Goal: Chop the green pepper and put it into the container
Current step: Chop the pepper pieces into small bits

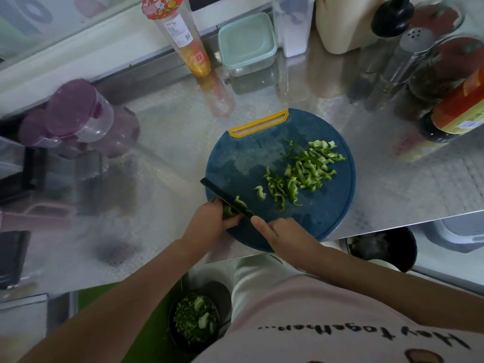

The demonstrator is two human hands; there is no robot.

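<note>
The last piece of green pepper (228,211) sits at the near left edge of the round blue cutting board (235,158), and my left hand (209,222) grips it with curled fingers. My right hand (277,233) is wrapped round the handle of the black knife (225,196), thumb lying along the top; the blade slants away to the far left, right against the piece, and a small cut bit clings to its side. The pepper strips (301,174) already sliced lie in a loose heap across the middle and right of the board, with one stray strip just left of the heap.

The board rests on the shiny metal bench (170,127), its yellow handle on the far side. Beyond it, at the back, stands a pale green box (247,43) with its lid on; I cannot tell what is inside. Left of that is a tall clear tube (180,40) with a red cap and something orange at its bottom. A purple-lidded jug (78,113) stands at the far left. At the far right are a metal shaker (411,51) and a dark sauce bottle (455,111).

Below the near edge of the bench, a dark bowl (195,320) holds finely chopped greens, and a second dark bowl (382,247) shows to the right.
</note>
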